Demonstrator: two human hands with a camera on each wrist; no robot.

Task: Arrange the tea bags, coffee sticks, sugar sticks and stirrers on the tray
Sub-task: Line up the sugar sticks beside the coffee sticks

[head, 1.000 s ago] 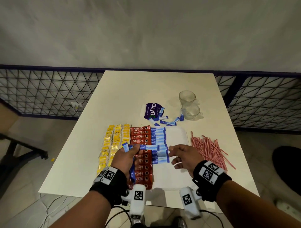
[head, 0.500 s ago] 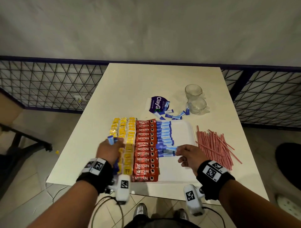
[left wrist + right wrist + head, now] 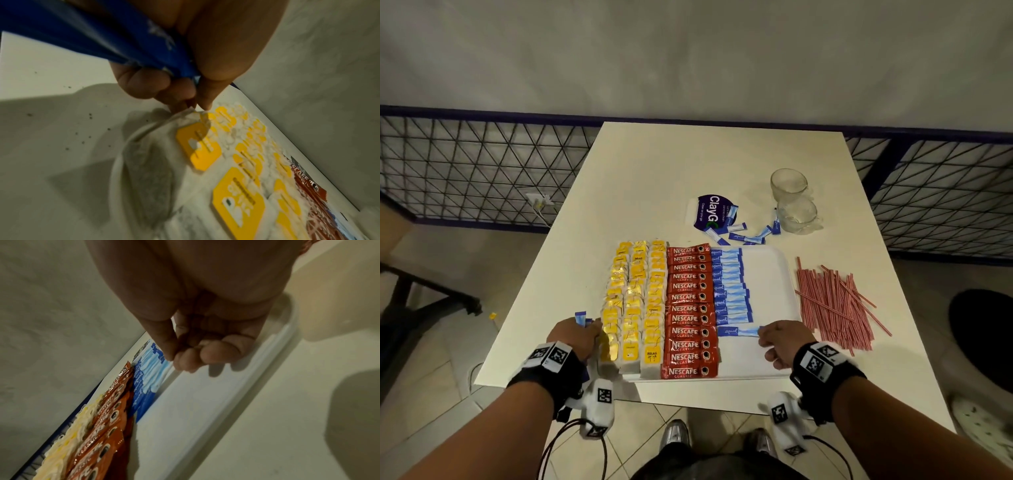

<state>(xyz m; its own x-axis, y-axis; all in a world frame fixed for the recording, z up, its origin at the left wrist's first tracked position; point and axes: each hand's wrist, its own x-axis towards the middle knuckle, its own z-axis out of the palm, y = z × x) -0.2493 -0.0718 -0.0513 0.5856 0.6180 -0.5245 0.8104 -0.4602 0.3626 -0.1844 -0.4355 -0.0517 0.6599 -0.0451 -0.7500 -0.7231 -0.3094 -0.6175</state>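
1. The landmark is the white rectangular plastic tray (image 3: 774, 274) on the pale table (image 3: 654, 171). Its left part is filled with three columns of yellow-tagged paper tea bags (image 3: 635, 301), which appear complete from far edge to near edge.
2. Just right of the tea bags, one column of red Nescafe coffee sticks (image 3: 690, 308) runs the tray's full depth; this group also looks finished.
3. Right of the coffee, the column of blue-and-white sugar sticks (image 3: 729, 284) reaches only part of the way towards the tray's near edge, so this is the step in hand.
4. The right hand (image 3: 782, 342) pinches the end of one blue sugar stick (image 3: 736, 331) between thumb and fingertips, laying it on the tray at the near end of that column.
5. The left hand (image 3: 575, 337), at the tray's left edge beside the tea bags, is closed around a bundle of spare blue sugar sticks (image 3: 127, 37).
6. A few loose sugar sticks (image 3: 746, 233) lie on the table beyond the tray's far edge.
7. The red-and-white striped stirrers (image 3: 835, 305) lie heaped on the table right of the tray, none on it; the tray's right strip is bare, so the stirrers are left to do.
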